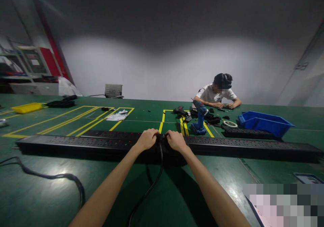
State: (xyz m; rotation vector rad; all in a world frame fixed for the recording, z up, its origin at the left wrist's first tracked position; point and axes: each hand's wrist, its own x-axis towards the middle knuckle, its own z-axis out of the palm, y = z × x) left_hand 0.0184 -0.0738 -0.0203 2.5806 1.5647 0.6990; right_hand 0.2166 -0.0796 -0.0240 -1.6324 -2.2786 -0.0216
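A long black power strip with small red marks along its top lies across the green table in front of me. My left hand is closed over it, fingers curled and pointing inward. Just to the right, my right hand is closed over the same dark stretch. Between my fingertips sits the dark end of a black cable, which hangs down the near side and curves toward me. My fingers hide the exact grip. A second black power strip runs off to the right behind the first one.
Beyond the strips stands a blue cordless drill. Right of it are a roll of tape and a blue bin. A co-worker leans on the far edge. A yellow tray and another cable are at left.
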